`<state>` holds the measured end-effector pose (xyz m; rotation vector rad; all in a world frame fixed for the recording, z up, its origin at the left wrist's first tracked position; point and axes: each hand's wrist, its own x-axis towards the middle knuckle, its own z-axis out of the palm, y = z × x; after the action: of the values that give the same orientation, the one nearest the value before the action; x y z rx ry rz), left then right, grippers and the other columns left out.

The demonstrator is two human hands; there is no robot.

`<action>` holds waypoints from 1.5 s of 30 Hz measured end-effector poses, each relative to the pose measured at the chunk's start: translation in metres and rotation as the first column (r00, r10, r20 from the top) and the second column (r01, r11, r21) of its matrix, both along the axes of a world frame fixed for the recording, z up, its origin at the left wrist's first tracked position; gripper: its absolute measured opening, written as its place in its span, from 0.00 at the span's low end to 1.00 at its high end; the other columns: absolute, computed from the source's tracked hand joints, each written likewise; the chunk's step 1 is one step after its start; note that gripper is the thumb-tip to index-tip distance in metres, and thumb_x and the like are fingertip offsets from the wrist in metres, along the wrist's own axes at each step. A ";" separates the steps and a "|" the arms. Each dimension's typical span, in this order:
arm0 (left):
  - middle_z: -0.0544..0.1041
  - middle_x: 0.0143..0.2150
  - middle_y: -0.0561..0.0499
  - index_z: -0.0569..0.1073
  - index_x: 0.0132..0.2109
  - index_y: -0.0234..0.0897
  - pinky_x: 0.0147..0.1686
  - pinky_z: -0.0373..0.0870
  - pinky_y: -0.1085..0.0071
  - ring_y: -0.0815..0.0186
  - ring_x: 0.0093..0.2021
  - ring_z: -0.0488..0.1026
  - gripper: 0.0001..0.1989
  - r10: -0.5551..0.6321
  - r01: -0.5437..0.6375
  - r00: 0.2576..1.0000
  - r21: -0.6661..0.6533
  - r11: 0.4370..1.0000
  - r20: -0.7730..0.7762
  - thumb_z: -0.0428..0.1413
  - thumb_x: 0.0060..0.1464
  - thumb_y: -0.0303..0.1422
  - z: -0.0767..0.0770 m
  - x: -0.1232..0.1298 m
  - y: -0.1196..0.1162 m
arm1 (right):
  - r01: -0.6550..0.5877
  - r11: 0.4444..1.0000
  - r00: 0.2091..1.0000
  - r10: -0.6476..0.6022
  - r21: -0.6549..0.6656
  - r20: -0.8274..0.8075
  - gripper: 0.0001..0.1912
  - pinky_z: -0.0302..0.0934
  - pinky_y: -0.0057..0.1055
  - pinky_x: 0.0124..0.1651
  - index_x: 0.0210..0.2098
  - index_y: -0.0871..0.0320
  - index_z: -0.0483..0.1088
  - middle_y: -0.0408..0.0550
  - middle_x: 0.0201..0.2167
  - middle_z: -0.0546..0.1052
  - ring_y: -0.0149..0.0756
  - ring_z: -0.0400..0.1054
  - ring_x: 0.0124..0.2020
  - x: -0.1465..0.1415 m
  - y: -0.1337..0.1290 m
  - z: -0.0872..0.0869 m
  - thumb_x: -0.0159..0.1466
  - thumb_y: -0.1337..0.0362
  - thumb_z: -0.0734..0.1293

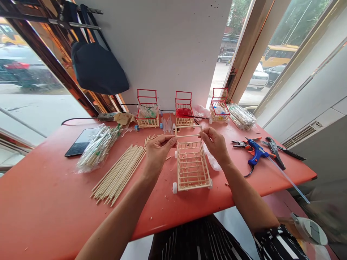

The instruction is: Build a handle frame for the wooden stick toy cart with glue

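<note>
A miniature shopping cart (193,177) made of thin wooden sticks stands on the red table in front of me, with white wheels at its corners. From its far end rises a handle frame (187,127) of bare sticks. Across the uprights runs a wooden stick (188,138), level with my fingertips. My left hand (159,150) pinches its left end between thumb and forefinger. At the right end, my right hand (216,145) pinches it the same way. Whether the stick is fixed to the uprights I cannot tell; my fingers cover both ends.
Loose sticks (119,175) lie left of the cart, beside a bagged bundle (99,148) and a dark tablet (80,142). Three red-trimmed carts (148,117) line the back. A blue glue gun (256,151), pliers (241,144) and a black-handled tool (276,153) lie right.
</note>
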<state>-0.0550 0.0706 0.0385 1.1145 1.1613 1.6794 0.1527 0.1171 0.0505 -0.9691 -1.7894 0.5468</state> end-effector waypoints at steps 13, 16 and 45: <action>0.80 0.28 0.50 0.83 0.33 0.35 0.36 0.77 0.68 0.67 0.29 0.76 0.13 -0.076 0.077 0.994 -0.009 0.997 0.080 0.69 0.44 0.41 0.001 0.000 0.000 | 0.009 0.999 0.999 -0.011 0.045 0.047 0.13 0.63 0.33 0.40 0.32 0.54 0.68 0.46 0.30 0.78 0.38 0.72 0.33 0.003 -0.003 0.001 0.70 0.55 0.63; 0.80 0.27 0.51 0.83 0.32 0.35 0.35 0.76 0.69 0.67 0.29 0.76 0.13 -0.077 0.078 0.994 -0.010 0.997 0.078 0.70 0.44 0.40 0.002 0.001 0.000 | 0.000 0.999 0.999 -0.002 0.035 0.046 0.13 0.63 0.33 0.39 0.32 0.55 0.68 0.46 0.29 0.77 0.37 0.71 0.32 0.004 -0.003 0.002 0.70 0.55 0.63; 0.80 0.26 0.51 0.83 0.32 0.35 0.34 0.74 0.70 0.68 0.28 0.74 0.13 -0.093 0.093 0.995 -0.004 0.996 0.040 0.70 0.44 0.40 -0.003 0.000 0.004 | -0.113 0.986 0.993 0.106 -0.122 -0.058 0.16 0.69 0.30 0.36 0.33 0.57 0.72 0.46 0.29 0.77 0.34 0.73 0.30 0.015 0.001 0.001 0.67 0.50 0.67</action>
<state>-0.0549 0.0747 0.0355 1.1099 1.0725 1.6181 0.1676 0.1179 0.0517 -0.9368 -1.7872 0.7542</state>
